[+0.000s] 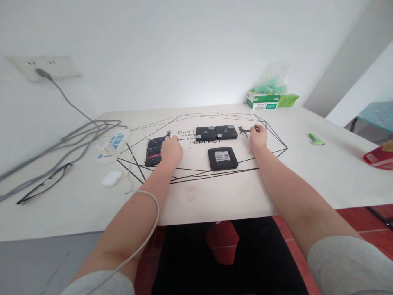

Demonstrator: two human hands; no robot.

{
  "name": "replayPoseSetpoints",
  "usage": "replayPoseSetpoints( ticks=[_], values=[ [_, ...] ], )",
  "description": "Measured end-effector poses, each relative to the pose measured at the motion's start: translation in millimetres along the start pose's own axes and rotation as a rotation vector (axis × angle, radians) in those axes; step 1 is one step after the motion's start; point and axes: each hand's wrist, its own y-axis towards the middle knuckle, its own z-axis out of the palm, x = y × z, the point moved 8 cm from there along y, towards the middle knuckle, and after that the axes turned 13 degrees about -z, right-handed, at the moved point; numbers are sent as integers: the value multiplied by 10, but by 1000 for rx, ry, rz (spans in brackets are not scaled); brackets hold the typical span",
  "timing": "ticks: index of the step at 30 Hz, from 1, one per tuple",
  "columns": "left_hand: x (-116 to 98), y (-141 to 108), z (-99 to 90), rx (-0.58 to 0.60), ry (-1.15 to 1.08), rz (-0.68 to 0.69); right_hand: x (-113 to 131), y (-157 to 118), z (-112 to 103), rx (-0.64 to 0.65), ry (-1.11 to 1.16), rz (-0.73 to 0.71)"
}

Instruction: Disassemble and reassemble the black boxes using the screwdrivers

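My left hand [172, 151] rests with curled fingers at the right edge of a dark phone [154, 151], whose lit screen shows a timer; whether anything is in its fingers is hidden. Across the printed tabletop, my right hand [258, 137] is closed in a pinch beside a printed deer, with a small dark bit showing at the fingertips that is too small to name. Between the hands lies a black square case [222, 158] with a white label. Behind it, two flat black boxes, a left one [206, 133] and a right one [226, 132], lie side by side.
At left are a white power strip [114, 144], a white earbud case [112, 178], glasses [44, 185] and grey cables [87, 139]. A thin white cable [157, 209] crosses my left forearm. Green-white boxes [263, 100], a green item [315, 138] and a red package [380, 155] are at right.
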Motion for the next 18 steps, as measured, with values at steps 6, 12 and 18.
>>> replayPoseSetpoints(
  ticks=[6, 12, 18],
  values=[
    [84, -35, 5, 10, 227, -64, 97, -33, 122, 142, -153, 72],
    [118, 39, 36, 44, 101, -70, 211, -85, 224, 257, -257, 76],
    [118, 112, 71, 69, 14, -74, 268, -107, 230, 270, -264, 69]
  ],
)
